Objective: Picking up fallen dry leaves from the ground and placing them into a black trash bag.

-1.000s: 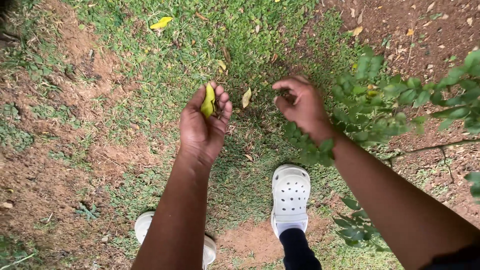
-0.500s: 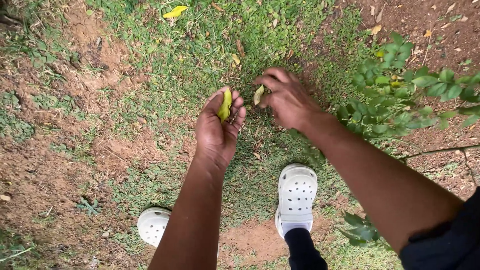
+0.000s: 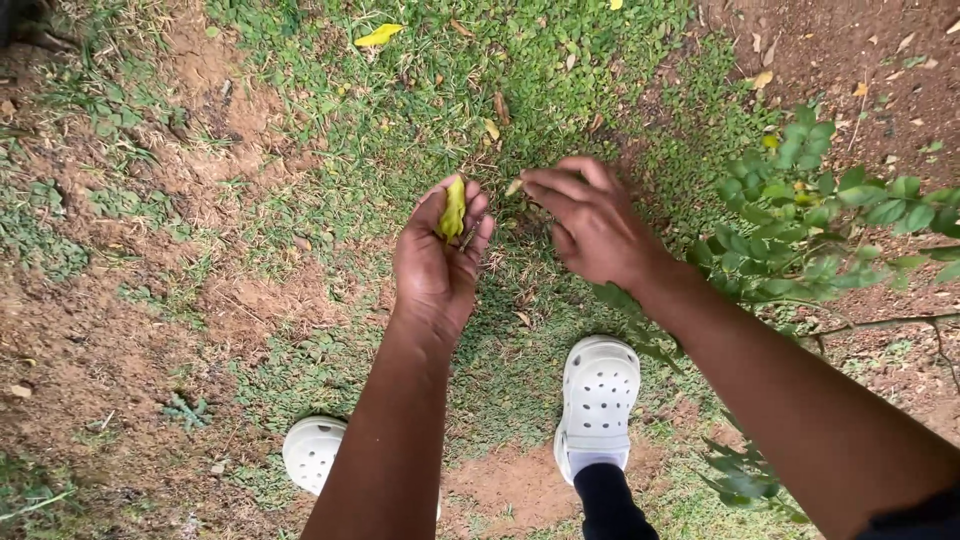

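Head view, looking down. Ground (image 3: 120,330): patchy grass and bare reddish soil, strewn with fallen leaves. A leafy green shrub (image 3: 830,215) reaches in from the right, its branches crossing the right forearm. Two white perforated clogs stand below the arms: the right clog (image 3: 598,395) in full view, the left clog (image 3: 313,452) partly hidden by the left forearm. Left hand (image 3: 437,262): palm up and cupped, fingers curled around a yellow-green leaf (image 3: 453,208) that stands between the fingertips. Right hand (image 3: 590,225): just beside the left, fingers pinched on a small pale leaf (image 3: 514,187) at their tips. A yellow leaf (image 3: 380,35) lies on the grass well apart, near the top edge.
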